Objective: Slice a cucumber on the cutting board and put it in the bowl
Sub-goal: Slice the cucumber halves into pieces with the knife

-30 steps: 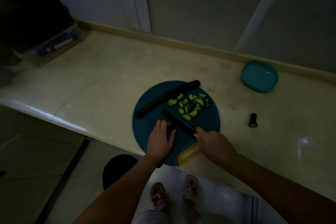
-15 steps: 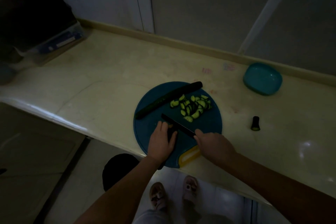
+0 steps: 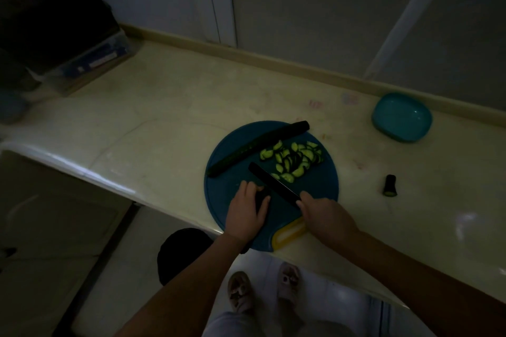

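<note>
A round blue cutting board (image 3: 324,191) with a yellow grip at its near edge lies on the pale tabletop (image 3: 164,117), close to the front rim. The person's left hand (image 3: 247,210) rests on the near part of the board, its fingers curled over a short dark cucumber piece (image 3: 262,198) and holding it down. The right hand (image 3: 325,216) is clamped round the handle of a black knife (image 3: 273,185). The handle itself is hidden under the fingers. The blade runs from that hand up and to the left across the board, passing just beside the left fingertips. In this dim light it is not clear whether the edge touches the held piece.

Beyond the blade, a loose heap of pale green slices (image 3: 295,159) lies on the far right part of the board. A long cucumber (image 3: 260,145) lies slantwise along the far left rim, its right end reaching the board's edge.

The teal bowl (image 3: 401,117) stands on the tabletop well to the right of the board, near the back wall, with nothing visible in it. A small cucumber stub (image 3: 389,185) stands on the tabletop to the right of the board, apart from it. At the far left a clear box (image 3: 87,60) sits in shadow. Below the tabletop edge, two sandals (image 3: 262,290) show on the floor.
</note>
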### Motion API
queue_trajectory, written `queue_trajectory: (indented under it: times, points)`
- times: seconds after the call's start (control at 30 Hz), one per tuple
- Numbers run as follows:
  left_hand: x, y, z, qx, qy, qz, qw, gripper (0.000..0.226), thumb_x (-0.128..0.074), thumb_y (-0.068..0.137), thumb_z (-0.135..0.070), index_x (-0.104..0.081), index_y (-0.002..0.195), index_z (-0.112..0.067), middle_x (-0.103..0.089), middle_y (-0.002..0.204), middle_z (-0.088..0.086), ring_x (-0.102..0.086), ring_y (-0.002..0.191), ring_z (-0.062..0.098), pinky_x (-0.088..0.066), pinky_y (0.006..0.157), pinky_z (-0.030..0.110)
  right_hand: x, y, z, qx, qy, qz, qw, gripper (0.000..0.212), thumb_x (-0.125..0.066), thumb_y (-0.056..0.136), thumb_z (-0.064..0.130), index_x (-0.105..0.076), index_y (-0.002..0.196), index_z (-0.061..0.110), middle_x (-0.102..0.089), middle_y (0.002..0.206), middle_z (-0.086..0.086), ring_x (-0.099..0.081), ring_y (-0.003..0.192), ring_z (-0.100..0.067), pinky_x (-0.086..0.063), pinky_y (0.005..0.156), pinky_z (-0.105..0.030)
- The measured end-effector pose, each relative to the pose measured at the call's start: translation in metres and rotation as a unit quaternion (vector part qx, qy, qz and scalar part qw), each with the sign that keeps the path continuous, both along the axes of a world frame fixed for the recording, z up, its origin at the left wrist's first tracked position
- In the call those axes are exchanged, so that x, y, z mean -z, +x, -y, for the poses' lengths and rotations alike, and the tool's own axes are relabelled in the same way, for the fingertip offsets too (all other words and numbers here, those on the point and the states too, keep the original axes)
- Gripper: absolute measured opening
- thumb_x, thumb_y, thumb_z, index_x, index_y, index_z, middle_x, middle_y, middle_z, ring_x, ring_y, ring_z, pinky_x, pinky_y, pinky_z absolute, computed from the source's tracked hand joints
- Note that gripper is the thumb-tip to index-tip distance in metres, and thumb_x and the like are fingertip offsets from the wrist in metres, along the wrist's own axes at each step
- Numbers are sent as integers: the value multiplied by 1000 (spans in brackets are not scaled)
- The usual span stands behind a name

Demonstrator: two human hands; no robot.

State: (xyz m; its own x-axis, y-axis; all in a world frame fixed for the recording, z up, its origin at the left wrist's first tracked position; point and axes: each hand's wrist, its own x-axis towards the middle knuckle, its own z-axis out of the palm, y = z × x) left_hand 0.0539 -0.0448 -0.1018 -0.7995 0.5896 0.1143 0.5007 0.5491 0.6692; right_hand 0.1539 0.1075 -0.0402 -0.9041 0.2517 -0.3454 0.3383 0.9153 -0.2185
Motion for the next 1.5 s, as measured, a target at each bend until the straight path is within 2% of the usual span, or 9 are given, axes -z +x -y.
queue_trajectory:
  times: [0.17,0.27,0.4,0.57,0.73,0.93,1.1,1.3,1.5]
  points:
    - [-1,1,1,-3,2,-6,1000,17,-61,88,-21,-52,92,-7,-45,85,4,-37,70,5,-25,60,15,-8,0,4,-12,-1,-4,1000,30,-22,101,31,-44,105,10,-62,83,-9,-45,61,-24,-18,42,-25]
    - [-1,1,0,-2,2,-10,1000,17,-61,88,-20,-51,92,-7,-45,85,5,-38,70,6,-25,60,16,-10,1,4,-6,-9,-8,1000,30,-23,101,30,-44,106,10,-63,86,-10,-43,61,-23,-19,43,-27]
    - [-1,1,0,1,-2,-8,1000,17,-61,88,-20,-52,93,-6,-46,86,6,-40,71,8,-26,60,16,-12,1,6,-24,8,-11,1000,30,-22,101,31,-44,107,10,-64,88,-11,-56,68,-27,-25,47,-32]
    - [0,1,1,2,0,-6,1000,17,-62,88,-19,-52,93,-6,-46,85,4,-41,71,8,-26,60,15,-8,1,4,-26,16,-1,1000,30,-21,101,31,-44,107,11,-64,86,-10,-36,51,-18,-19,42,-28]
    - [0,-1,1,3,3,3,1000,16,-61,88,-19,-53,93,-7,-44,86,-1,-40,72,6,-25,60,14,-1,-2,6,-20,-1,10,1000,30,-22,101,30,-44,105,11,-64,87,-10,-47,62,-25,-30,51,-31]
    - [0,-1,1,2,1,1,1000,17,-61,88,-20,-53,93,-7,-45,87,2,-41,72,7,-25,60,15,4,-2,6,-29,23,5,999,30,-21,101,30,-44,107,10,-65,88,-10,-58,69,-27,-22,44,-30]
    - [0,-1,1,4,3,-2,1000,18,-60,89,-22,-53,93,-6,-46,86,6,-42,71,10,-25,60,16,0,-3,-6,-2,12,8,1000,32,-22,101,29,-46,107,9,-64,87,-11,-45,61,-21,-27,48,-30]
    - [0,0,2,2,1,0,1000,19,-60,89,-23,-52,91,-6,-44,86,4,-41,70,10,-25,59,17,-6,-2,1,2,-19,-11,1000,31,-24,101,30,-46,106,9,-64,89,-13,-60,74,-30,-33,55,-30]
    - [0,0,1,-3,10,-1,1000,19,-62,88,-21,-52,93,-5,-42,86,-1,-40,70,8,-25,59,16,-9,0,7,14,-42,-12,999,31,-25,101,30,-46,105,8,-63,89,-15,-60,77,-31,-38,59,-34]
